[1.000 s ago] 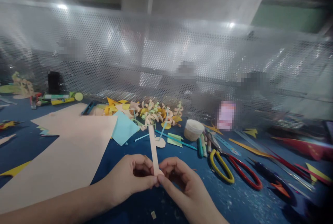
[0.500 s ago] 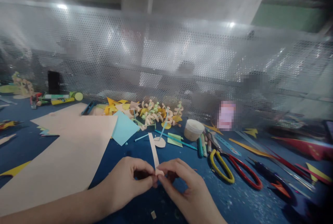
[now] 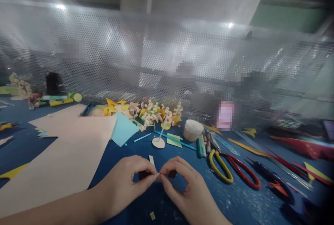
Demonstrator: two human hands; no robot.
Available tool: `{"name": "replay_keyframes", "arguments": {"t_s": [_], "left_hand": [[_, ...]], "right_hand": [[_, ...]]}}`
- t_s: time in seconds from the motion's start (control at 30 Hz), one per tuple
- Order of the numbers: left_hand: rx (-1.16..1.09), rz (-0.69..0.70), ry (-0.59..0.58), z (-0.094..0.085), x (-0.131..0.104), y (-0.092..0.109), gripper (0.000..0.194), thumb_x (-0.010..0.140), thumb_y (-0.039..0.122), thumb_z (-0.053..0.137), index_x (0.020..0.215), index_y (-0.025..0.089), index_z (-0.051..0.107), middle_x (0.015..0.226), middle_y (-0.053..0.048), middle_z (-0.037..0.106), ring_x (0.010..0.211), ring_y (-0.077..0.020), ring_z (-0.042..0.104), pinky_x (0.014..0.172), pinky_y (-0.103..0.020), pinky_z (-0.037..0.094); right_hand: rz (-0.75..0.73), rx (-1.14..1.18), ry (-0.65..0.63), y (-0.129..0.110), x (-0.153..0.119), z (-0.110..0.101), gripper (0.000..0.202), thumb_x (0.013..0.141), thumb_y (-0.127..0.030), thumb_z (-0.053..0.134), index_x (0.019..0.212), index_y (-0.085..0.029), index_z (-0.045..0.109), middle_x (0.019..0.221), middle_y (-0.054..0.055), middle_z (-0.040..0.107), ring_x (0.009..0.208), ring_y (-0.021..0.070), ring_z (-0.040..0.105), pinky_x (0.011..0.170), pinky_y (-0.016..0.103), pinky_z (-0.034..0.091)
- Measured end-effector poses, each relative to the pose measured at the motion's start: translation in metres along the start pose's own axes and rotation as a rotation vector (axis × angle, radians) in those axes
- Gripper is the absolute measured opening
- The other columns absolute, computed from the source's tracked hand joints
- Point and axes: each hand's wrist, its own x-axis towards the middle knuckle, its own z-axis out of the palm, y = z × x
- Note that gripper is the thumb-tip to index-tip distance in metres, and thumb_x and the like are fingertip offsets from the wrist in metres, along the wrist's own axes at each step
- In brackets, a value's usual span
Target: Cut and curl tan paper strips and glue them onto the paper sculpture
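Between my two hands is a narrow pale pink paper strip (image 3: 151,160), its upper end showing above the fingertips and the rest hidden. My left hand (image 3: 130,183) pinches it between thumb and forefinger. From the other side, my right hand (image 3: 184,185) pinches the same spot, its thumb and forefinger nearly meeting the left ones. Just beyond the hands stands a thin blue paper stem on a small pale round paper base (image 3: 158,143). A tiny paper scrap (image 3: 152,215) lies on the blue table below them.
Large pale pink sheets (image 3: 75,148) and a light blue paper (image 3: 124,129) lie left. Curled paper pieces (image 3: 152,113) are heaped behind. Right of my hands are a white tub (image 3: 193,130), scissors (image 3: 221,165) with yellow and red handles, and a dark-handled tool (image 3: 271,176).
The strip's upper end has dropped and tipped back, so less of it shows above my fingers. My fingertips have come closer together. The view has shifted slightly.
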Motion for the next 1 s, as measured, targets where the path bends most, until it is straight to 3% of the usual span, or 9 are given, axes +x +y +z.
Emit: {"name": "replay_keyframes", "arguments": {"t_s": [0.1,0.23,0.33,0.47,0.7,0.8,1.0], "left_hand": [[-0.101,-0.059,-0.048,-0.005,0.002,0.002,0.016,0.08,0.029,0.053,0.077,0.022,0.067,0.076,0.0,0.065,0.074,-0.0158,0.058,0.068,-0.023,0.041],[-0.316,-0.045,-0.001,-0.003,0.005,-0.006,0.01,0.073,0.028,0.062,0.071,0.021,0.068,0.082,-0.001,0.061,0.082,-0.0163,0.057,0.077,-0.025,0.041],[-0.563,-0.115,-0.052,0.003,0.007,-0.014,0.01,0.072,0.028,0.063,0.07,0.018,0.065,0.087,-0.002,0.062,0.087,-0.0174,0.057,0.081,-0.028,0.041],[-0.706,-0.225,-0.096,0.004,0.007,-0.016,0.013,0.072,0.029,0.063,0.071,0.016,0.062,0.076,0.0,0.063,0.075,-0.0149,0.058,0.074,-0.027,0.042],[-0.773,-0.28,-0.124,0.002,0.007,-0.008,0.019,0.069,0.033,0.065,0.07,0.016,0.059,0.065,0.003,0.061,0.064,-0.0124,0.056,0.068,-0.025,0.041],[-0.803,-0.328,-0.102,0.005,0.008,-0.008,0.023,0.065,0.036,0.068,0.07,0.015,0.059,0.062,0.003,0.061,0.059,-0.011,0.053,0.062,-0.024,0.041],[-0.817,-0.351,-0.027,0.007,0.011,-0.016,0.025,0.065,0.037,0.068,0.069,0.014,0.058,0.061,0.001,0.063,0.057,-0.0107,0.052,0.059,-0.023,0.039]], "right_hand": [[0.156,0.179,-0.076,-0.001,0.003,0.0,0.011,0.076,-0.027,0.051,0.069,-0.018,0.055,0.067,0.001,0.052,0.064,0.0142,0.05,0.06,0.025,0.039],[0.365,0.52,-0.168,0.004,0.006,0.003,0.024,0.073,-0.039,0.056,0.066,-0.017,0.054,0.058,-0.003,0.046,0.054,0.0103,0.04,0.053,0.022,0.031],[0.43,0.685,-0.183,0.008,0.007,0.006,0.028,0.071,-0.042,0.06,0.065,-0.015,0.055,0.056,-0.004,0.045,0.054,0.009,0.037,0.053,0.02,0.028],[0.486,0.799,-0.174,0.008,0.004,0.007,0.028,0.07,-0.041,0.063,0.066,-0.014,0.058,0.055,-0.004,0.045,0.054,0.0079,0.036,0.056,0.02,0.028],[0.46,0.783,-0.16,0.013,0.005,0.008,0.028,0.068,-0.041,0.066,0.067,-0.014,0.058,0.053,-0.006,0.043,0.049,0.0066,0.033,0.05,0.019,0.025],[0.416,0.731,-0.118,0.015,0.005,0.008,0.028,0.07,-0.042,0.064,0.081,-0.017,0.056,0.057,-0.006,0.045,0.051,0.0075,0.035,0.05,0.02,0.027],[0.066,0.322,-0.036,0.008,0.002,0.002,0.011,0.08,-0.022,0.05,0.09,-0.023,0.055,0.086,0.001,0.049,0.074,0.0135,0.048,0.065,0.026,0.041]]}}
